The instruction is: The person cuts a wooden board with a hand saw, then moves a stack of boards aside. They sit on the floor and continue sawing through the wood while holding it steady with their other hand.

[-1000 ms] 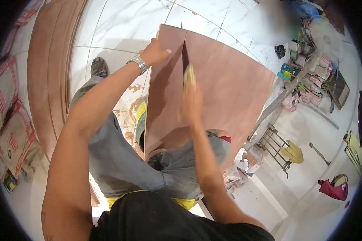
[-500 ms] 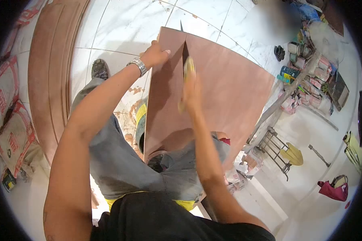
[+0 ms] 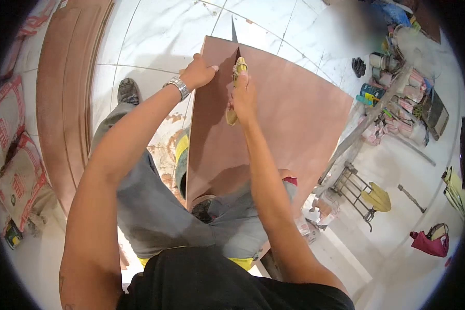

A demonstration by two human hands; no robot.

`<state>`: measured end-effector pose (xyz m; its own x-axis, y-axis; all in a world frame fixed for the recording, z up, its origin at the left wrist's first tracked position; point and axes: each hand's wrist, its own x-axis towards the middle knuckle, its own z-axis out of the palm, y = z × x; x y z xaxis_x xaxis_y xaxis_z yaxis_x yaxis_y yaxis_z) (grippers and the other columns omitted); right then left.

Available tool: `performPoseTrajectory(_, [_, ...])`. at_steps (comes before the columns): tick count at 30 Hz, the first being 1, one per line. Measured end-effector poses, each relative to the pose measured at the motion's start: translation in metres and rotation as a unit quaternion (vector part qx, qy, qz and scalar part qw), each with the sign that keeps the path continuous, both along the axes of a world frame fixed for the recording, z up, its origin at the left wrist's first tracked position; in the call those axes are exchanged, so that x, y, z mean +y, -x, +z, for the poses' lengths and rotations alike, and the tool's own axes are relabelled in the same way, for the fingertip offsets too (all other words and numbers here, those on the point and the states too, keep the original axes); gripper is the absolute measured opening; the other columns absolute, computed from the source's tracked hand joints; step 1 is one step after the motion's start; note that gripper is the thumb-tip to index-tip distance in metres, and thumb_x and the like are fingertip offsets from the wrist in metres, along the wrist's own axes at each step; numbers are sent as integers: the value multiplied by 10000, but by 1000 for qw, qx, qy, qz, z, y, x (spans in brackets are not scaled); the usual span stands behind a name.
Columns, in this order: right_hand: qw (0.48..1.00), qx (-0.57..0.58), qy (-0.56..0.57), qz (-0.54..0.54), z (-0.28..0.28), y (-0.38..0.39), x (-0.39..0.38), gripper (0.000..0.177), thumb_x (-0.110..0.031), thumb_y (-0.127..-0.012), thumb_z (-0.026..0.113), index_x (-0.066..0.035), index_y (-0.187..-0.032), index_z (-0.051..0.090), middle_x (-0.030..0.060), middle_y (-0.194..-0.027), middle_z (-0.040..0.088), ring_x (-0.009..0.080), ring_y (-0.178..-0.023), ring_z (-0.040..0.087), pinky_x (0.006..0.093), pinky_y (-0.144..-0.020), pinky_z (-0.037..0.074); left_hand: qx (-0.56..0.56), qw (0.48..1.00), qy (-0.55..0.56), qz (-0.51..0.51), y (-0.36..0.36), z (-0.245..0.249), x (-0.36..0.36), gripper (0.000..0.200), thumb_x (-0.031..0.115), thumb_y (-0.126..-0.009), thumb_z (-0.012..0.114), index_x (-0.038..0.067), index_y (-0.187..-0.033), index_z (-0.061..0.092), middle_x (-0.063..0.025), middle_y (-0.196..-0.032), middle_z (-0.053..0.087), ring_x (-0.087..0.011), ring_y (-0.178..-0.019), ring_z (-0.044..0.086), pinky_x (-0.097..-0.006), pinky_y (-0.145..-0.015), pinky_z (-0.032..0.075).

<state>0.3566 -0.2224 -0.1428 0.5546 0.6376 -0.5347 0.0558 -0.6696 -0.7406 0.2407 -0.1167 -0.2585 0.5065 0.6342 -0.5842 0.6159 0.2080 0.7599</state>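
Nearest us, at 6 o'clock, the brown sheet [image 3: 294, 119] rests its lower edge on our grey-trousered legs [image 3: 155, 206] and slopes away toward 12, clear of the tiled floor [image 3: 155, 31]. Our right hand [image 3: 243, 98], closed around a yellow-handled cutter [image 3: 231, 116], sits just below the dark slit [image 3: 237, 56]. Beyond it, at 11 o'clock, our left hand [image 3: 197, 72] grips the sheet's far edge, seemingly bracing it against the blade.

A person's left hand [image 3: 199, 72] grips the far edge of a brown sheet [image 3: 299, 113] while the right hand [image 3: 244, 98] holds a yellow-handled cutter [image 3: 239, 65] at its slit, over a tiled floor [image 3: 155, 31].
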Motion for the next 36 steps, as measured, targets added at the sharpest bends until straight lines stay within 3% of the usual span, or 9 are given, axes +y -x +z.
performPoseTrajectory(2, [998, -60, -1, 36, -45, -21, -38, 320, -350, -1063, 414, -40, -1048, 492, 17, -624, 450, 117, -472, 458, 311, -429, 399, 5, 1000, 17, 15, 1, 18, 4, 731, 366, -927, 620, -171, -1327, 326, -358, -1214, 600, -427, -1175, 612, -478, -1033, 419])
performPoseTrajectory(6, [899, -344, -15, 271, 66, 21, -129, 280, -249, -1029, 438, 7, -1108, 519, 165, -880, 529, 312, -789, 549, 433, -681, 457, -5, 998, 61, 17, 5, 40, 7, 712, 363, -929, 627, -162, -1313, 340, -362, -1245, 575, -418, -1198, 597, -420, -1005, 469])
performPoseTrajectory(10, [994, -55, 81, 41, 149, 53, -150, 300, -228, -1030, 419, 19, -1161, 528, 213, -954, 564, 381, -889, 566, 474, -771, 459, 2, 1000, -20, 13, 4, 30, 5, 755, 361, -917, 624, -225, -1292, 330, -399, -1129, 618, -447, -1109, 644, -471, -976, 481])
performPoseTrajectory(13, [958, -242, 19, 153, 27, 18, -99, 394, -319, -1063, 374, 25, -1135, 551, 210, -930, 597, 336, -868, 588, 449, -772, 460, -15, 999, -50, 4, 4, 21, 3, 723, 339, -917, 637, -231, -1258, 352, -420, -1104, 611, -459, -1075, 654, -426, -930, 521])
performPoseTrajectory(18, [991, -130, -12, 40, -22, -5, 8, 503, -389, -1061, 329, 58, -1066, 558, 282, -974, 621, 431, -910, 587, 487, -810, 453, -6, 1000, 15, 14, 4, 33, 8, 722, 352, -912, 648, -213, -1260, 363, -422, -1122, 605, -474, -1073, 651, -420, -936, 521])
performPoseTrajectory(26, [986, -115, 64, 103, 139, 54, -165, 293, -72, -889, 552, 46, -1157, 541, 276, -1035, 545, 461, -910, 549, 504, -761, 462, 4, 1000, 13, 17, 0, 25, 1, 794, 382, -913, 607, -219, -1320, 285, -414, -1168, 604, -475, -1161, 612, -498, -1103, 371])
performPoseTrajectory(29, [950, -248, 45, 182, 23, 18, -114, 353, -256, -1064, 341, 39, -1079, 533, 203, -921, 567, 347, -873, 572, 492, -805, 454, 45, 999, -11, -14, -1, 25, 4, 766, 344, -918, 607, -229, -1306, 279, -426, -1132, 606, -485, -1124, 626, -470, -1017, 466])
performPoseTrajectory(33, [1000, -25, -11, 8, -34, -19, 33, 429, -443, -1056, 351, -46, -1009, 509, 20, -688, 495, 123, -487, 459, 298, -473, 419, 4, 1000, 12, 12, 2, 33, 6, 736, 327, -922, 612, -233, -1286, 302, -426, -1115, 606, -482, -1109, 630, -443, -960, 502])
performPoseTrajectory(36, [997, 76, -28, -13, -21, -25, 41, 421, -450, -1052, 362, -60, -958, 489, 9, -670, 478, 128, -486, 449, 301, -478, 411, -5, 1000, 15, 6, 3, 36, 10, 741, 325, -930, 609, -240, -1297, 299, -422, -1120, 602, -465, -1116, 630, -436, -965, 495])
